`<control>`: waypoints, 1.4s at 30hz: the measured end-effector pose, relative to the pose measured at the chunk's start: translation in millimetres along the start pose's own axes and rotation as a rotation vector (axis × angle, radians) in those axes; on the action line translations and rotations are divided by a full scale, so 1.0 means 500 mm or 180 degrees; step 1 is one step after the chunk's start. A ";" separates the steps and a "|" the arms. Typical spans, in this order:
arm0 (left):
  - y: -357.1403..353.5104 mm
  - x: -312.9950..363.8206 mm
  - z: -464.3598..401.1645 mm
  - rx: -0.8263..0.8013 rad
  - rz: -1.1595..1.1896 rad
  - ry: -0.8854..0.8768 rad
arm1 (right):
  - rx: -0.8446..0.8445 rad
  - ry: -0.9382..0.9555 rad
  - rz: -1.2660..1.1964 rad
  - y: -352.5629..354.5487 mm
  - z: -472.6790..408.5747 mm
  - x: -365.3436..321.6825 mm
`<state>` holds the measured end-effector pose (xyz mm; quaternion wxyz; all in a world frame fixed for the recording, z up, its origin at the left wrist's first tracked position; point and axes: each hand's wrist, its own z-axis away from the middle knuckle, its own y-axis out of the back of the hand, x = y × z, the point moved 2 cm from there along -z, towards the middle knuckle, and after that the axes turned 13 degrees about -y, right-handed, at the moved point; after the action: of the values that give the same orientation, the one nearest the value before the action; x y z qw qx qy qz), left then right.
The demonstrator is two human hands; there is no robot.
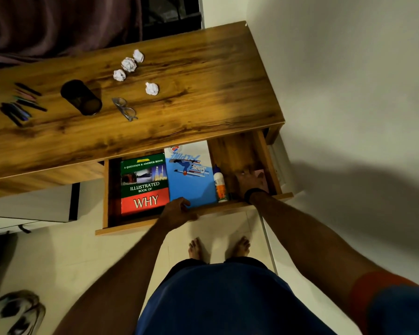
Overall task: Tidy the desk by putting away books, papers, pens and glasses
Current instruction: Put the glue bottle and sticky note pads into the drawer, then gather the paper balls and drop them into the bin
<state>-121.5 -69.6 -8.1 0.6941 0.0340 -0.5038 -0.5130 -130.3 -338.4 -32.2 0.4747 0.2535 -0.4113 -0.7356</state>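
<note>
Left hand (177, 211) grips drawer front (136, 228); right hand (248, 182) flat inside, beside books (144, 184).

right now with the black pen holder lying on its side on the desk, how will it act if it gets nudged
The black pen holder is a cylinder lying on its side, so it will probably roll rather than slide. Its mouth looks empty, and the pens lie loose beside it, so it is likely light and easy to lift. If it rolled toward the glasses close by, it might knock them.
</note>
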 end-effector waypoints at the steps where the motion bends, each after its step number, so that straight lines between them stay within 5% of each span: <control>1: 0.000 -0.004 0.004 0.0030 -0.0055 -0.0014 | 0.0029 -0.0019 0.0061 -0.001 0.001 -0.002; 6: -0.003 -0.022 0.026 0.0423 -0.0305 -0.0014 | -0.0028 0.0018 -0.0658 -0.003 -0.003 -0.015; 10: 0.005 -0.039 0.048 0.0955 -0.1271 -0.0722 | 0.0488 0.0740 -0.1696 0.010 0.040 -0.053; 16: 0.045 -0.075 0.069 0.1292 -0.1809 -0.1086 | 0.0488 0.2197 -0.0746 -0.038 0.107 -0.094; 21: 0.075 -0.067 0.052 0.1365 -0.2281 -0.0980 | 0.1279 0.1998 -0.0204 -0.021 0.102 -0.110; 25: 0.080 -0.022 0.042 0.1439 -0.2032 -0.0504 | 0.1546 0.1111 -0.0276 0.008 0.089 -0.132; 28: 0.076 -0.026 0.012 0.1278 -0.0862 0.0924 | 0.1132 -0.0038 -0.0592 0.031 0.089 -0.171; 30: 0.077 -0.045 -0.004 0.1355 0.0749 0.1394 | 0.0604 -0.0956 -0.1370 0.044 0.097 -0.193; 35: 0.155 -0.023 -0.033 0.1533 0.4140 0.0592 | -0.1305 -0.1273 -0.5046 0.081 0.089 -0.305; 42: 0.258 -0.029 -0.091 0.1520 0.5483 0.0462 | -0.1734 -0.1613 -0.6630 0.164 0.017 -0.354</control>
<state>-0.1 -19.5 32.5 0.8430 -0.1800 -0.4029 0.3076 -22.3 -191.8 38.5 -0.4349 0.2047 0.0937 -0.8719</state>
